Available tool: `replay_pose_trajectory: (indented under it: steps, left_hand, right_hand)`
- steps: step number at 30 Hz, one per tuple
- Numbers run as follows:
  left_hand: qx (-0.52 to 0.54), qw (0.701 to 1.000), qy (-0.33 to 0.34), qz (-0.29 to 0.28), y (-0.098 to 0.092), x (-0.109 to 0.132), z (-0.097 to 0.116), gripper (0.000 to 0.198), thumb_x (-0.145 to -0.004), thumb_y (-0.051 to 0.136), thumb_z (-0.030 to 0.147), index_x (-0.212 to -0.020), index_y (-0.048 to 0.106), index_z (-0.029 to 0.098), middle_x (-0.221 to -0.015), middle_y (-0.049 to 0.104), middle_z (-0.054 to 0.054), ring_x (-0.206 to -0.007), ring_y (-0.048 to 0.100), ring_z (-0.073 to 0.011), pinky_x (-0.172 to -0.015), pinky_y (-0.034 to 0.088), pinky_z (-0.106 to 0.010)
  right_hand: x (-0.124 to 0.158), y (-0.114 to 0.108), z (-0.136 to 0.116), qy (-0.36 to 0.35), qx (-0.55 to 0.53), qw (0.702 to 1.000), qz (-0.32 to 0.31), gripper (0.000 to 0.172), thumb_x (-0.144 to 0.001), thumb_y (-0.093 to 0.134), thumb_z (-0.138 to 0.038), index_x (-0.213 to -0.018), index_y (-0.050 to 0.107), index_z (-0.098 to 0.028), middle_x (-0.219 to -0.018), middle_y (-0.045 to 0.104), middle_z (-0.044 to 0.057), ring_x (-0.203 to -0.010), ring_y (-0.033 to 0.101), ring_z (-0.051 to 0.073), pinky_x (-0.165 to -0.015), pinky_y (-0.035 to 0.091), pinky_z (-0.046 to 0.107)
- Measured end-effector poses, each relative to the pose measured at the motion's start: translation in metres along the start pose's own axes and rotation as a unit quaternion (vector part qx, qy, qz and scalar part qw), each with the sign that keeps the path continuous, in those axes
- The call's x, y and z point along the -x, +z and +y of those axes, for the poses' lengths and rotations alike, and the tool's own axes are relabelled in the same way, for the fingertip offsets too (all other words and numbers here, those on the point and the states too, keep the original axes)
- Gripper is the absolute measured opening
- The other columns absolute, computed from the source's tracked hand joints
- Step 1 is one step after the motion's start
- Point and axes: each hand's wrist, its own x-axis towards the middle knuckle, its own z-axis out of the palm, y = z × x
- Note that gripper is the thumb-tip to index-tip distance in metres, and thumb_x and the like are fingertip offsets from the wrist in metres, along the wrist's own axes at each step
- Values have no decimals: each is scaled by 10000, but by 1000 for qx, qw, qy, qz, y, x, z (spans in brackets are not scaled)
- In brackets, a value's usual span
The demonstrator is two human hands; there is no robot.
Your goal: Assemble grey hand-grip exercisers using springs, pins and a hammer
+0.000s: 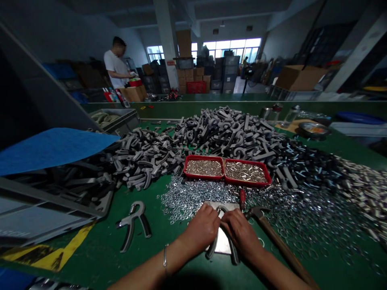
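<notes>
A grey hand grip [212,249] sits under both hands at the near side of a green bench [90,257], its handles pointing toward the person and resting on a steel plate [223,243]. The left hand [201,228], with a thin bangle [165,256] at its wrist, and the right hand [240,235] curve over the grip from either side, fingers held together, fingertips almost meeting (its top is hidden beneath them, so exactly what they pinch cannot be told). A hammer [279,239] with a wooden handle lies just right of the right hand, and a red-handled tool [242,199] stands just beyond the plate. A second hand grip [133,225] lies to the left. Steel washers [193,197] spread across the bench, around two red trays [226,170] of small metal parts, with a large heap of grey handles [223,133] behind them. Far back, a co-worker [116,64] in a white shirt stands near cardboard boxes [193,74].
</notes>
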Motion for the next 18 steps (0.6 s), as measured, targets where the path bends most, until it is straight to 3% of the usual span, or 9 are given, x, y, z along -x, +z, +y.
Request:
replay_pose_trajectory:
  steps: [6, 8, 12, 15, 18]
  left_hand:
    - [30, 999, -10, -7, -7, 22, 10, 324, -1027, 351, 166, -1279, 547, 108, -1185, 647, -114, -1036, 562, -243, -924, 445, -396]
    - [23, 1000, -16, -6, -6, 27, 14, 363, -1029, 326, 152, -1342, 505, 107, -1271, 623, -120, -1110, 549, -251, -990, 413, -411]
    - [15, 999, -28, -28, 1, 30, 22, 395, -1004, 348, 115, -1377, 477, 90, -1320, 599, -145, -1173, 539, -271, -1037, 381, -429]
    - [47, 997, -51, -27, 2, 30, 25, 410, -996, 369, 115, -1395, 461, 88, -1313, 599, -153, -1165, 542, -276, -1020, 406, -436]
    - [137, 984, -114, -12, -5, 26, 21, 351, -986, 450, 147, -1318, 556, 188, -1246, 633, -90, -1116, 559, -245, -973, 451, -408]
  right_hand:
    - [4, -7, 4, -46, 20, 998, -34, 156, -1007, 466, -221, -989, 617, -187, -941, 683, 91, -861, 597, 229, -739, 546, 369]
    - [8, -12, 3, -71, 40, 995, -56, 202, -993, 458, -165, -1119, 616, -172, -1042, 697, 119, -933, 614, 249, -767, 571, 382]
    - [21, -29, -3, -112, 96, 982, -121, 506, -934, 436, -52, -1427, 449, -167, -1352, 611, 166, -1120, 599, 293, -899, 574, 466]
    - [39, -49, 1, -55, 89, 985, -139, 626, -904, 422, -30, -1488, 378, -251, -1446, 546, 109, -1217, 562, 269, -973, 541, 466]
    - [66, -73, 12, 39, 127, 989, -63, 536, -921, 463, -149, -1441, 443, -277, -1387, 582, 119, -1202, 570, 310, -945, 529, 523]
